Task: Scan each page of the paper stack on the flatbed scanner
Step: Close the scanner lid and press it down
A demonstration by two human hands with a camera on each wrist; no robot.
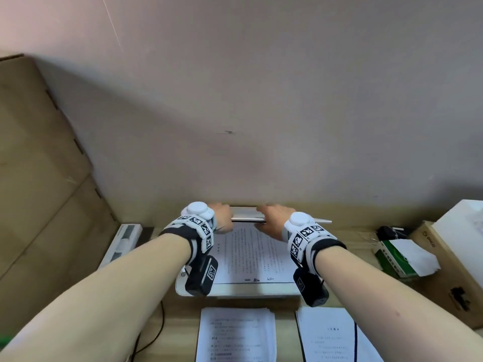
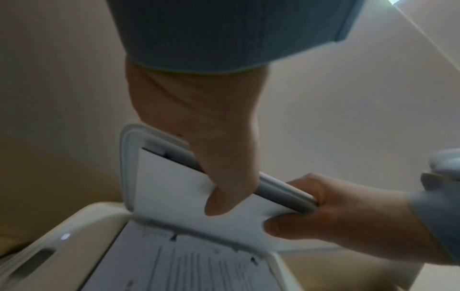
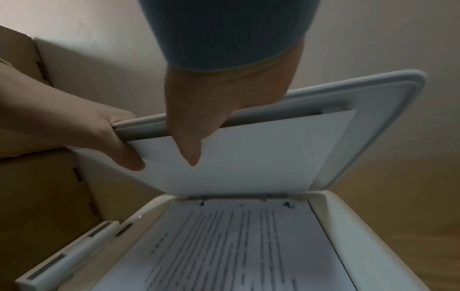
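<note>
The white flatbed scanner sits at the desk's middle with its lid tilted up. Both hands grip the lid's front edge, fingers over the top and thumbs beneath. My left hand holds the left part and my right hand the middle. A page of printed text lies on the glass under the lid. The left wrist view shows my left hand pinching the lid. In the right wrist view, my right hand does the same above the page.
Two paper stacks lie on the desk in front of the scanner, one at the centre and one to the right. Cardboard boxes stand at the left. A green box and a carton sit on the right. The wall is close behind.
</note>
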